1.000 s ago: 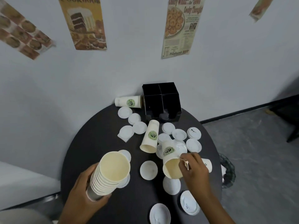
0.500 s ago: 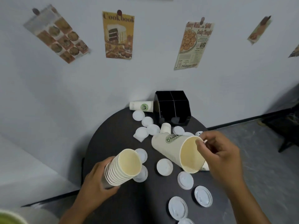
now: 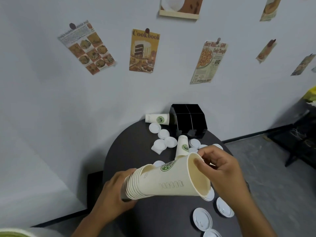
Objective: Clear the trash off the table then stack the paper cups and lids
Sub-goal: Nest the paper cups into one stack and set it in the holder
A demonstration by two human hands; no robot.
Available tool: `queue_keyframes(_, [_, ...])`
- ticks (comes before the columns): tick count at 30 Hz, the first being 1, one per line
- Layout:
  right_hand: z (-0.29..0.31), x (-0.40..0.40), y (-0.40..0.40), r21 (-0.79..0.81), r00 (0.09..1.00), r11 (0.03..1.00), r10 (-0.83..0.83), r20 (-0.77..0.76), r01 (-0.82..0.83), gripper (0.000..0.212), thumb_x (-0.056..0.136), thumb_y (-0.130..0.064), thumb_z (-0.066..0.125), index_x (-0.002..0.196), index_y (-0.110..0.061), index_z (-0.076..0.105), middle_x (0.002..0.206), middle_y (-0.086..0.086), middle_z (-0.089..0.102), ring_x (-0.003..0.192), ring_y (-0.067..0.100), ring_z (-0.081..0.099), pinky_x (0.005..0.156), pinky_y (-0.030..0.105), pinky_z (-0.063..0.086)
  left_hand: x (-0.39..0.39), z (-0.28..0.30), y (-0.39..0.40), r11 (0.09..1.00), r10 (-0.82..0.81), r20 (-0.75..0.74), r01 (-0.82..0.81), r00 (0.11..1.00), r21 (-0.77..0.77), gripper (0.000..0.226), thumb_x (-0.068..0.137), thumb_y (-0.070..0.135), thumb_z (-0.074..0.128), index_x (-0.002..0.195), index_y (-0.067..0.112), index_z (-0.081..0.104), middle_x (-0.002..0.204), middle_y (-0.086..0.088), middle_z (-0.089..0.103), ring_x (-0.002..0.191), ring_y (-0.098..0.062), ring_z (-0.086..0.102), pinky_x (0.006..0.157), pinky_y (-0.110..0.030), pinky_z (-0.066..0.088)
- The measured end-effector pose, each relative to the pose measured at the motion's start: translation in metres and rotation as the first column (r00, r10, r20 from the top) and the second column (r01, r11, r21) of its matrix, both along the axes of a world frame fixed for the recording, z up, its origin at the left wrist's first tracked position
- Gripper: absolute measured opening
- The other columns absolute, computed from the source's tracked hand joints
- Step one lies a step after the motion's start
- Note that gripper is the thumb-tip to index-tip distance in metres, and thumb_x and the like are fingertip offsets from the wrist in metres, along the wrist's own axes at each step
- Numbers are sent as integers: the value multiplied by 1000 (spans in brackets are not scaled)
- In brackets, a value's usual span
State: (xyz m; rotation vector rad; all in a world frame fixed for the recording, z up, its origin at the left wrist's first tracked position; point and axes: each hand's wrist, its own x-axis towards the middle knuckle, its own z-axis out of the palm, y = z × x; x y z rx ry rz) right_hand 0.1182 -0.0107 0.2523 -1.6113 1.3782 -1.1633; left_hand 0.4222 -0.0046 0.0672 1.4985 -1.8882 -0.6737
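wall: we see pale paint with recipe pages pinned up, among them a cookbook poster [image 3: 144, 50] with a chocolate cake.
table: we look down on a round dark table [image 3: 164, 218] set against that wall.
organiser: a black divided box [image 3: 188, 119] stands at the far edge of the table.
left hand: our left hand [image 3: 113, 194] is wrapped around the base end of a stack of cups [image 3: 135, 183], held on its side above the table.
right hand: our right hand [image 3: 222, 170] pinches the rim of the top cup [image 3: 174, 180], thumb inside the mouth, fingers curled over the outside.
top cup: its base sits inside the mouth of the stack, only partly in; the open mouth faces right.
lying cups: one green-logo cup [image 3: 158, 119] lies on its side just left of the box; another cup [image 3: 182, 147] lies just behind the held cup.
lids: white lids [image 3: 163, 139] lie scattered between the two lying cups, and more lids [image 3: 202, 220] rest near the front right edge.
napkin: a white napkin [image 3: 156, 150] peeks out under one lid.
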Motion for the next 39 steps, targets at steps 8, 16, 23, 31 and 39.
queue_keyframes(8, [-5, -11, -8, 4, 997, 997, -76, -3, 76, 19, 88, -4, 75, 85, -22, 72, 79, 1, 70, 67, 26, 60, 63, 33, 50, -4, 1, 2, 998, -54, -101, 52, 993, -19, 94, 66, 52, 90, 145, 53, 39, 139, 31, 49, 129, 4, 53, 102, -23, 49])
queue_keyframes(16, [-22, -23, -8, 28, 991, 995, -97, -94, 101, 21, 85, -5, 77, 84, -25, 73, 78, -7, 68, 63, 17, 54, 60, 24, 49, -37, 7, -12, 991, -129, -120, 125, 984, -36, 95, 66, 47, 92, 143, 58, 37, 139, 32, 49, 129, 3, 54, 102, -26, 50])
queue_keyframes(23, [-45, -72, -16, 48, 990, 992, -111, -82, 116, 38, 82, -11, 82, 107, -38, 71, 103, -9, 68, 66, 23, 53, 60, 23, 50, -87, -2, -21, 987, -160, -172, 163, 972, 4, 98, 64, 36, 94, 144, 52, 40, 142, 24, 54, 131, -3, 56, 104, -35, 52])
queue_keyframes(31, [-123, -194, -52, 116, 940, 968, -181, -289, 222, 50, 79, -14, 85, 113, -44, 64, 105, -14, 61, 63, 15, 53, 61, 15, 45, -162, -20, -24, 993, -67, -235, 88, 970, 77, 104, 55, 27, 98, 136, 61, 43, 138, 27, 58, 122, 2, 62, 93, -12, 51])
queue_keyframes(39, [-209, -247, -109, 203, 862, 977, 152, -483, -59, 59, 77, -10, 73, 129, -34, 60, 126, -13, 48, 97, -3, 52, 76, 14, 44, -236, -31, -34, 993, 48, -229, -22, 972, 115, 112, 51, 3, 100, 128, 66, 47, 129, 29, 64, 115, 5, 64, 87, -5, 50])
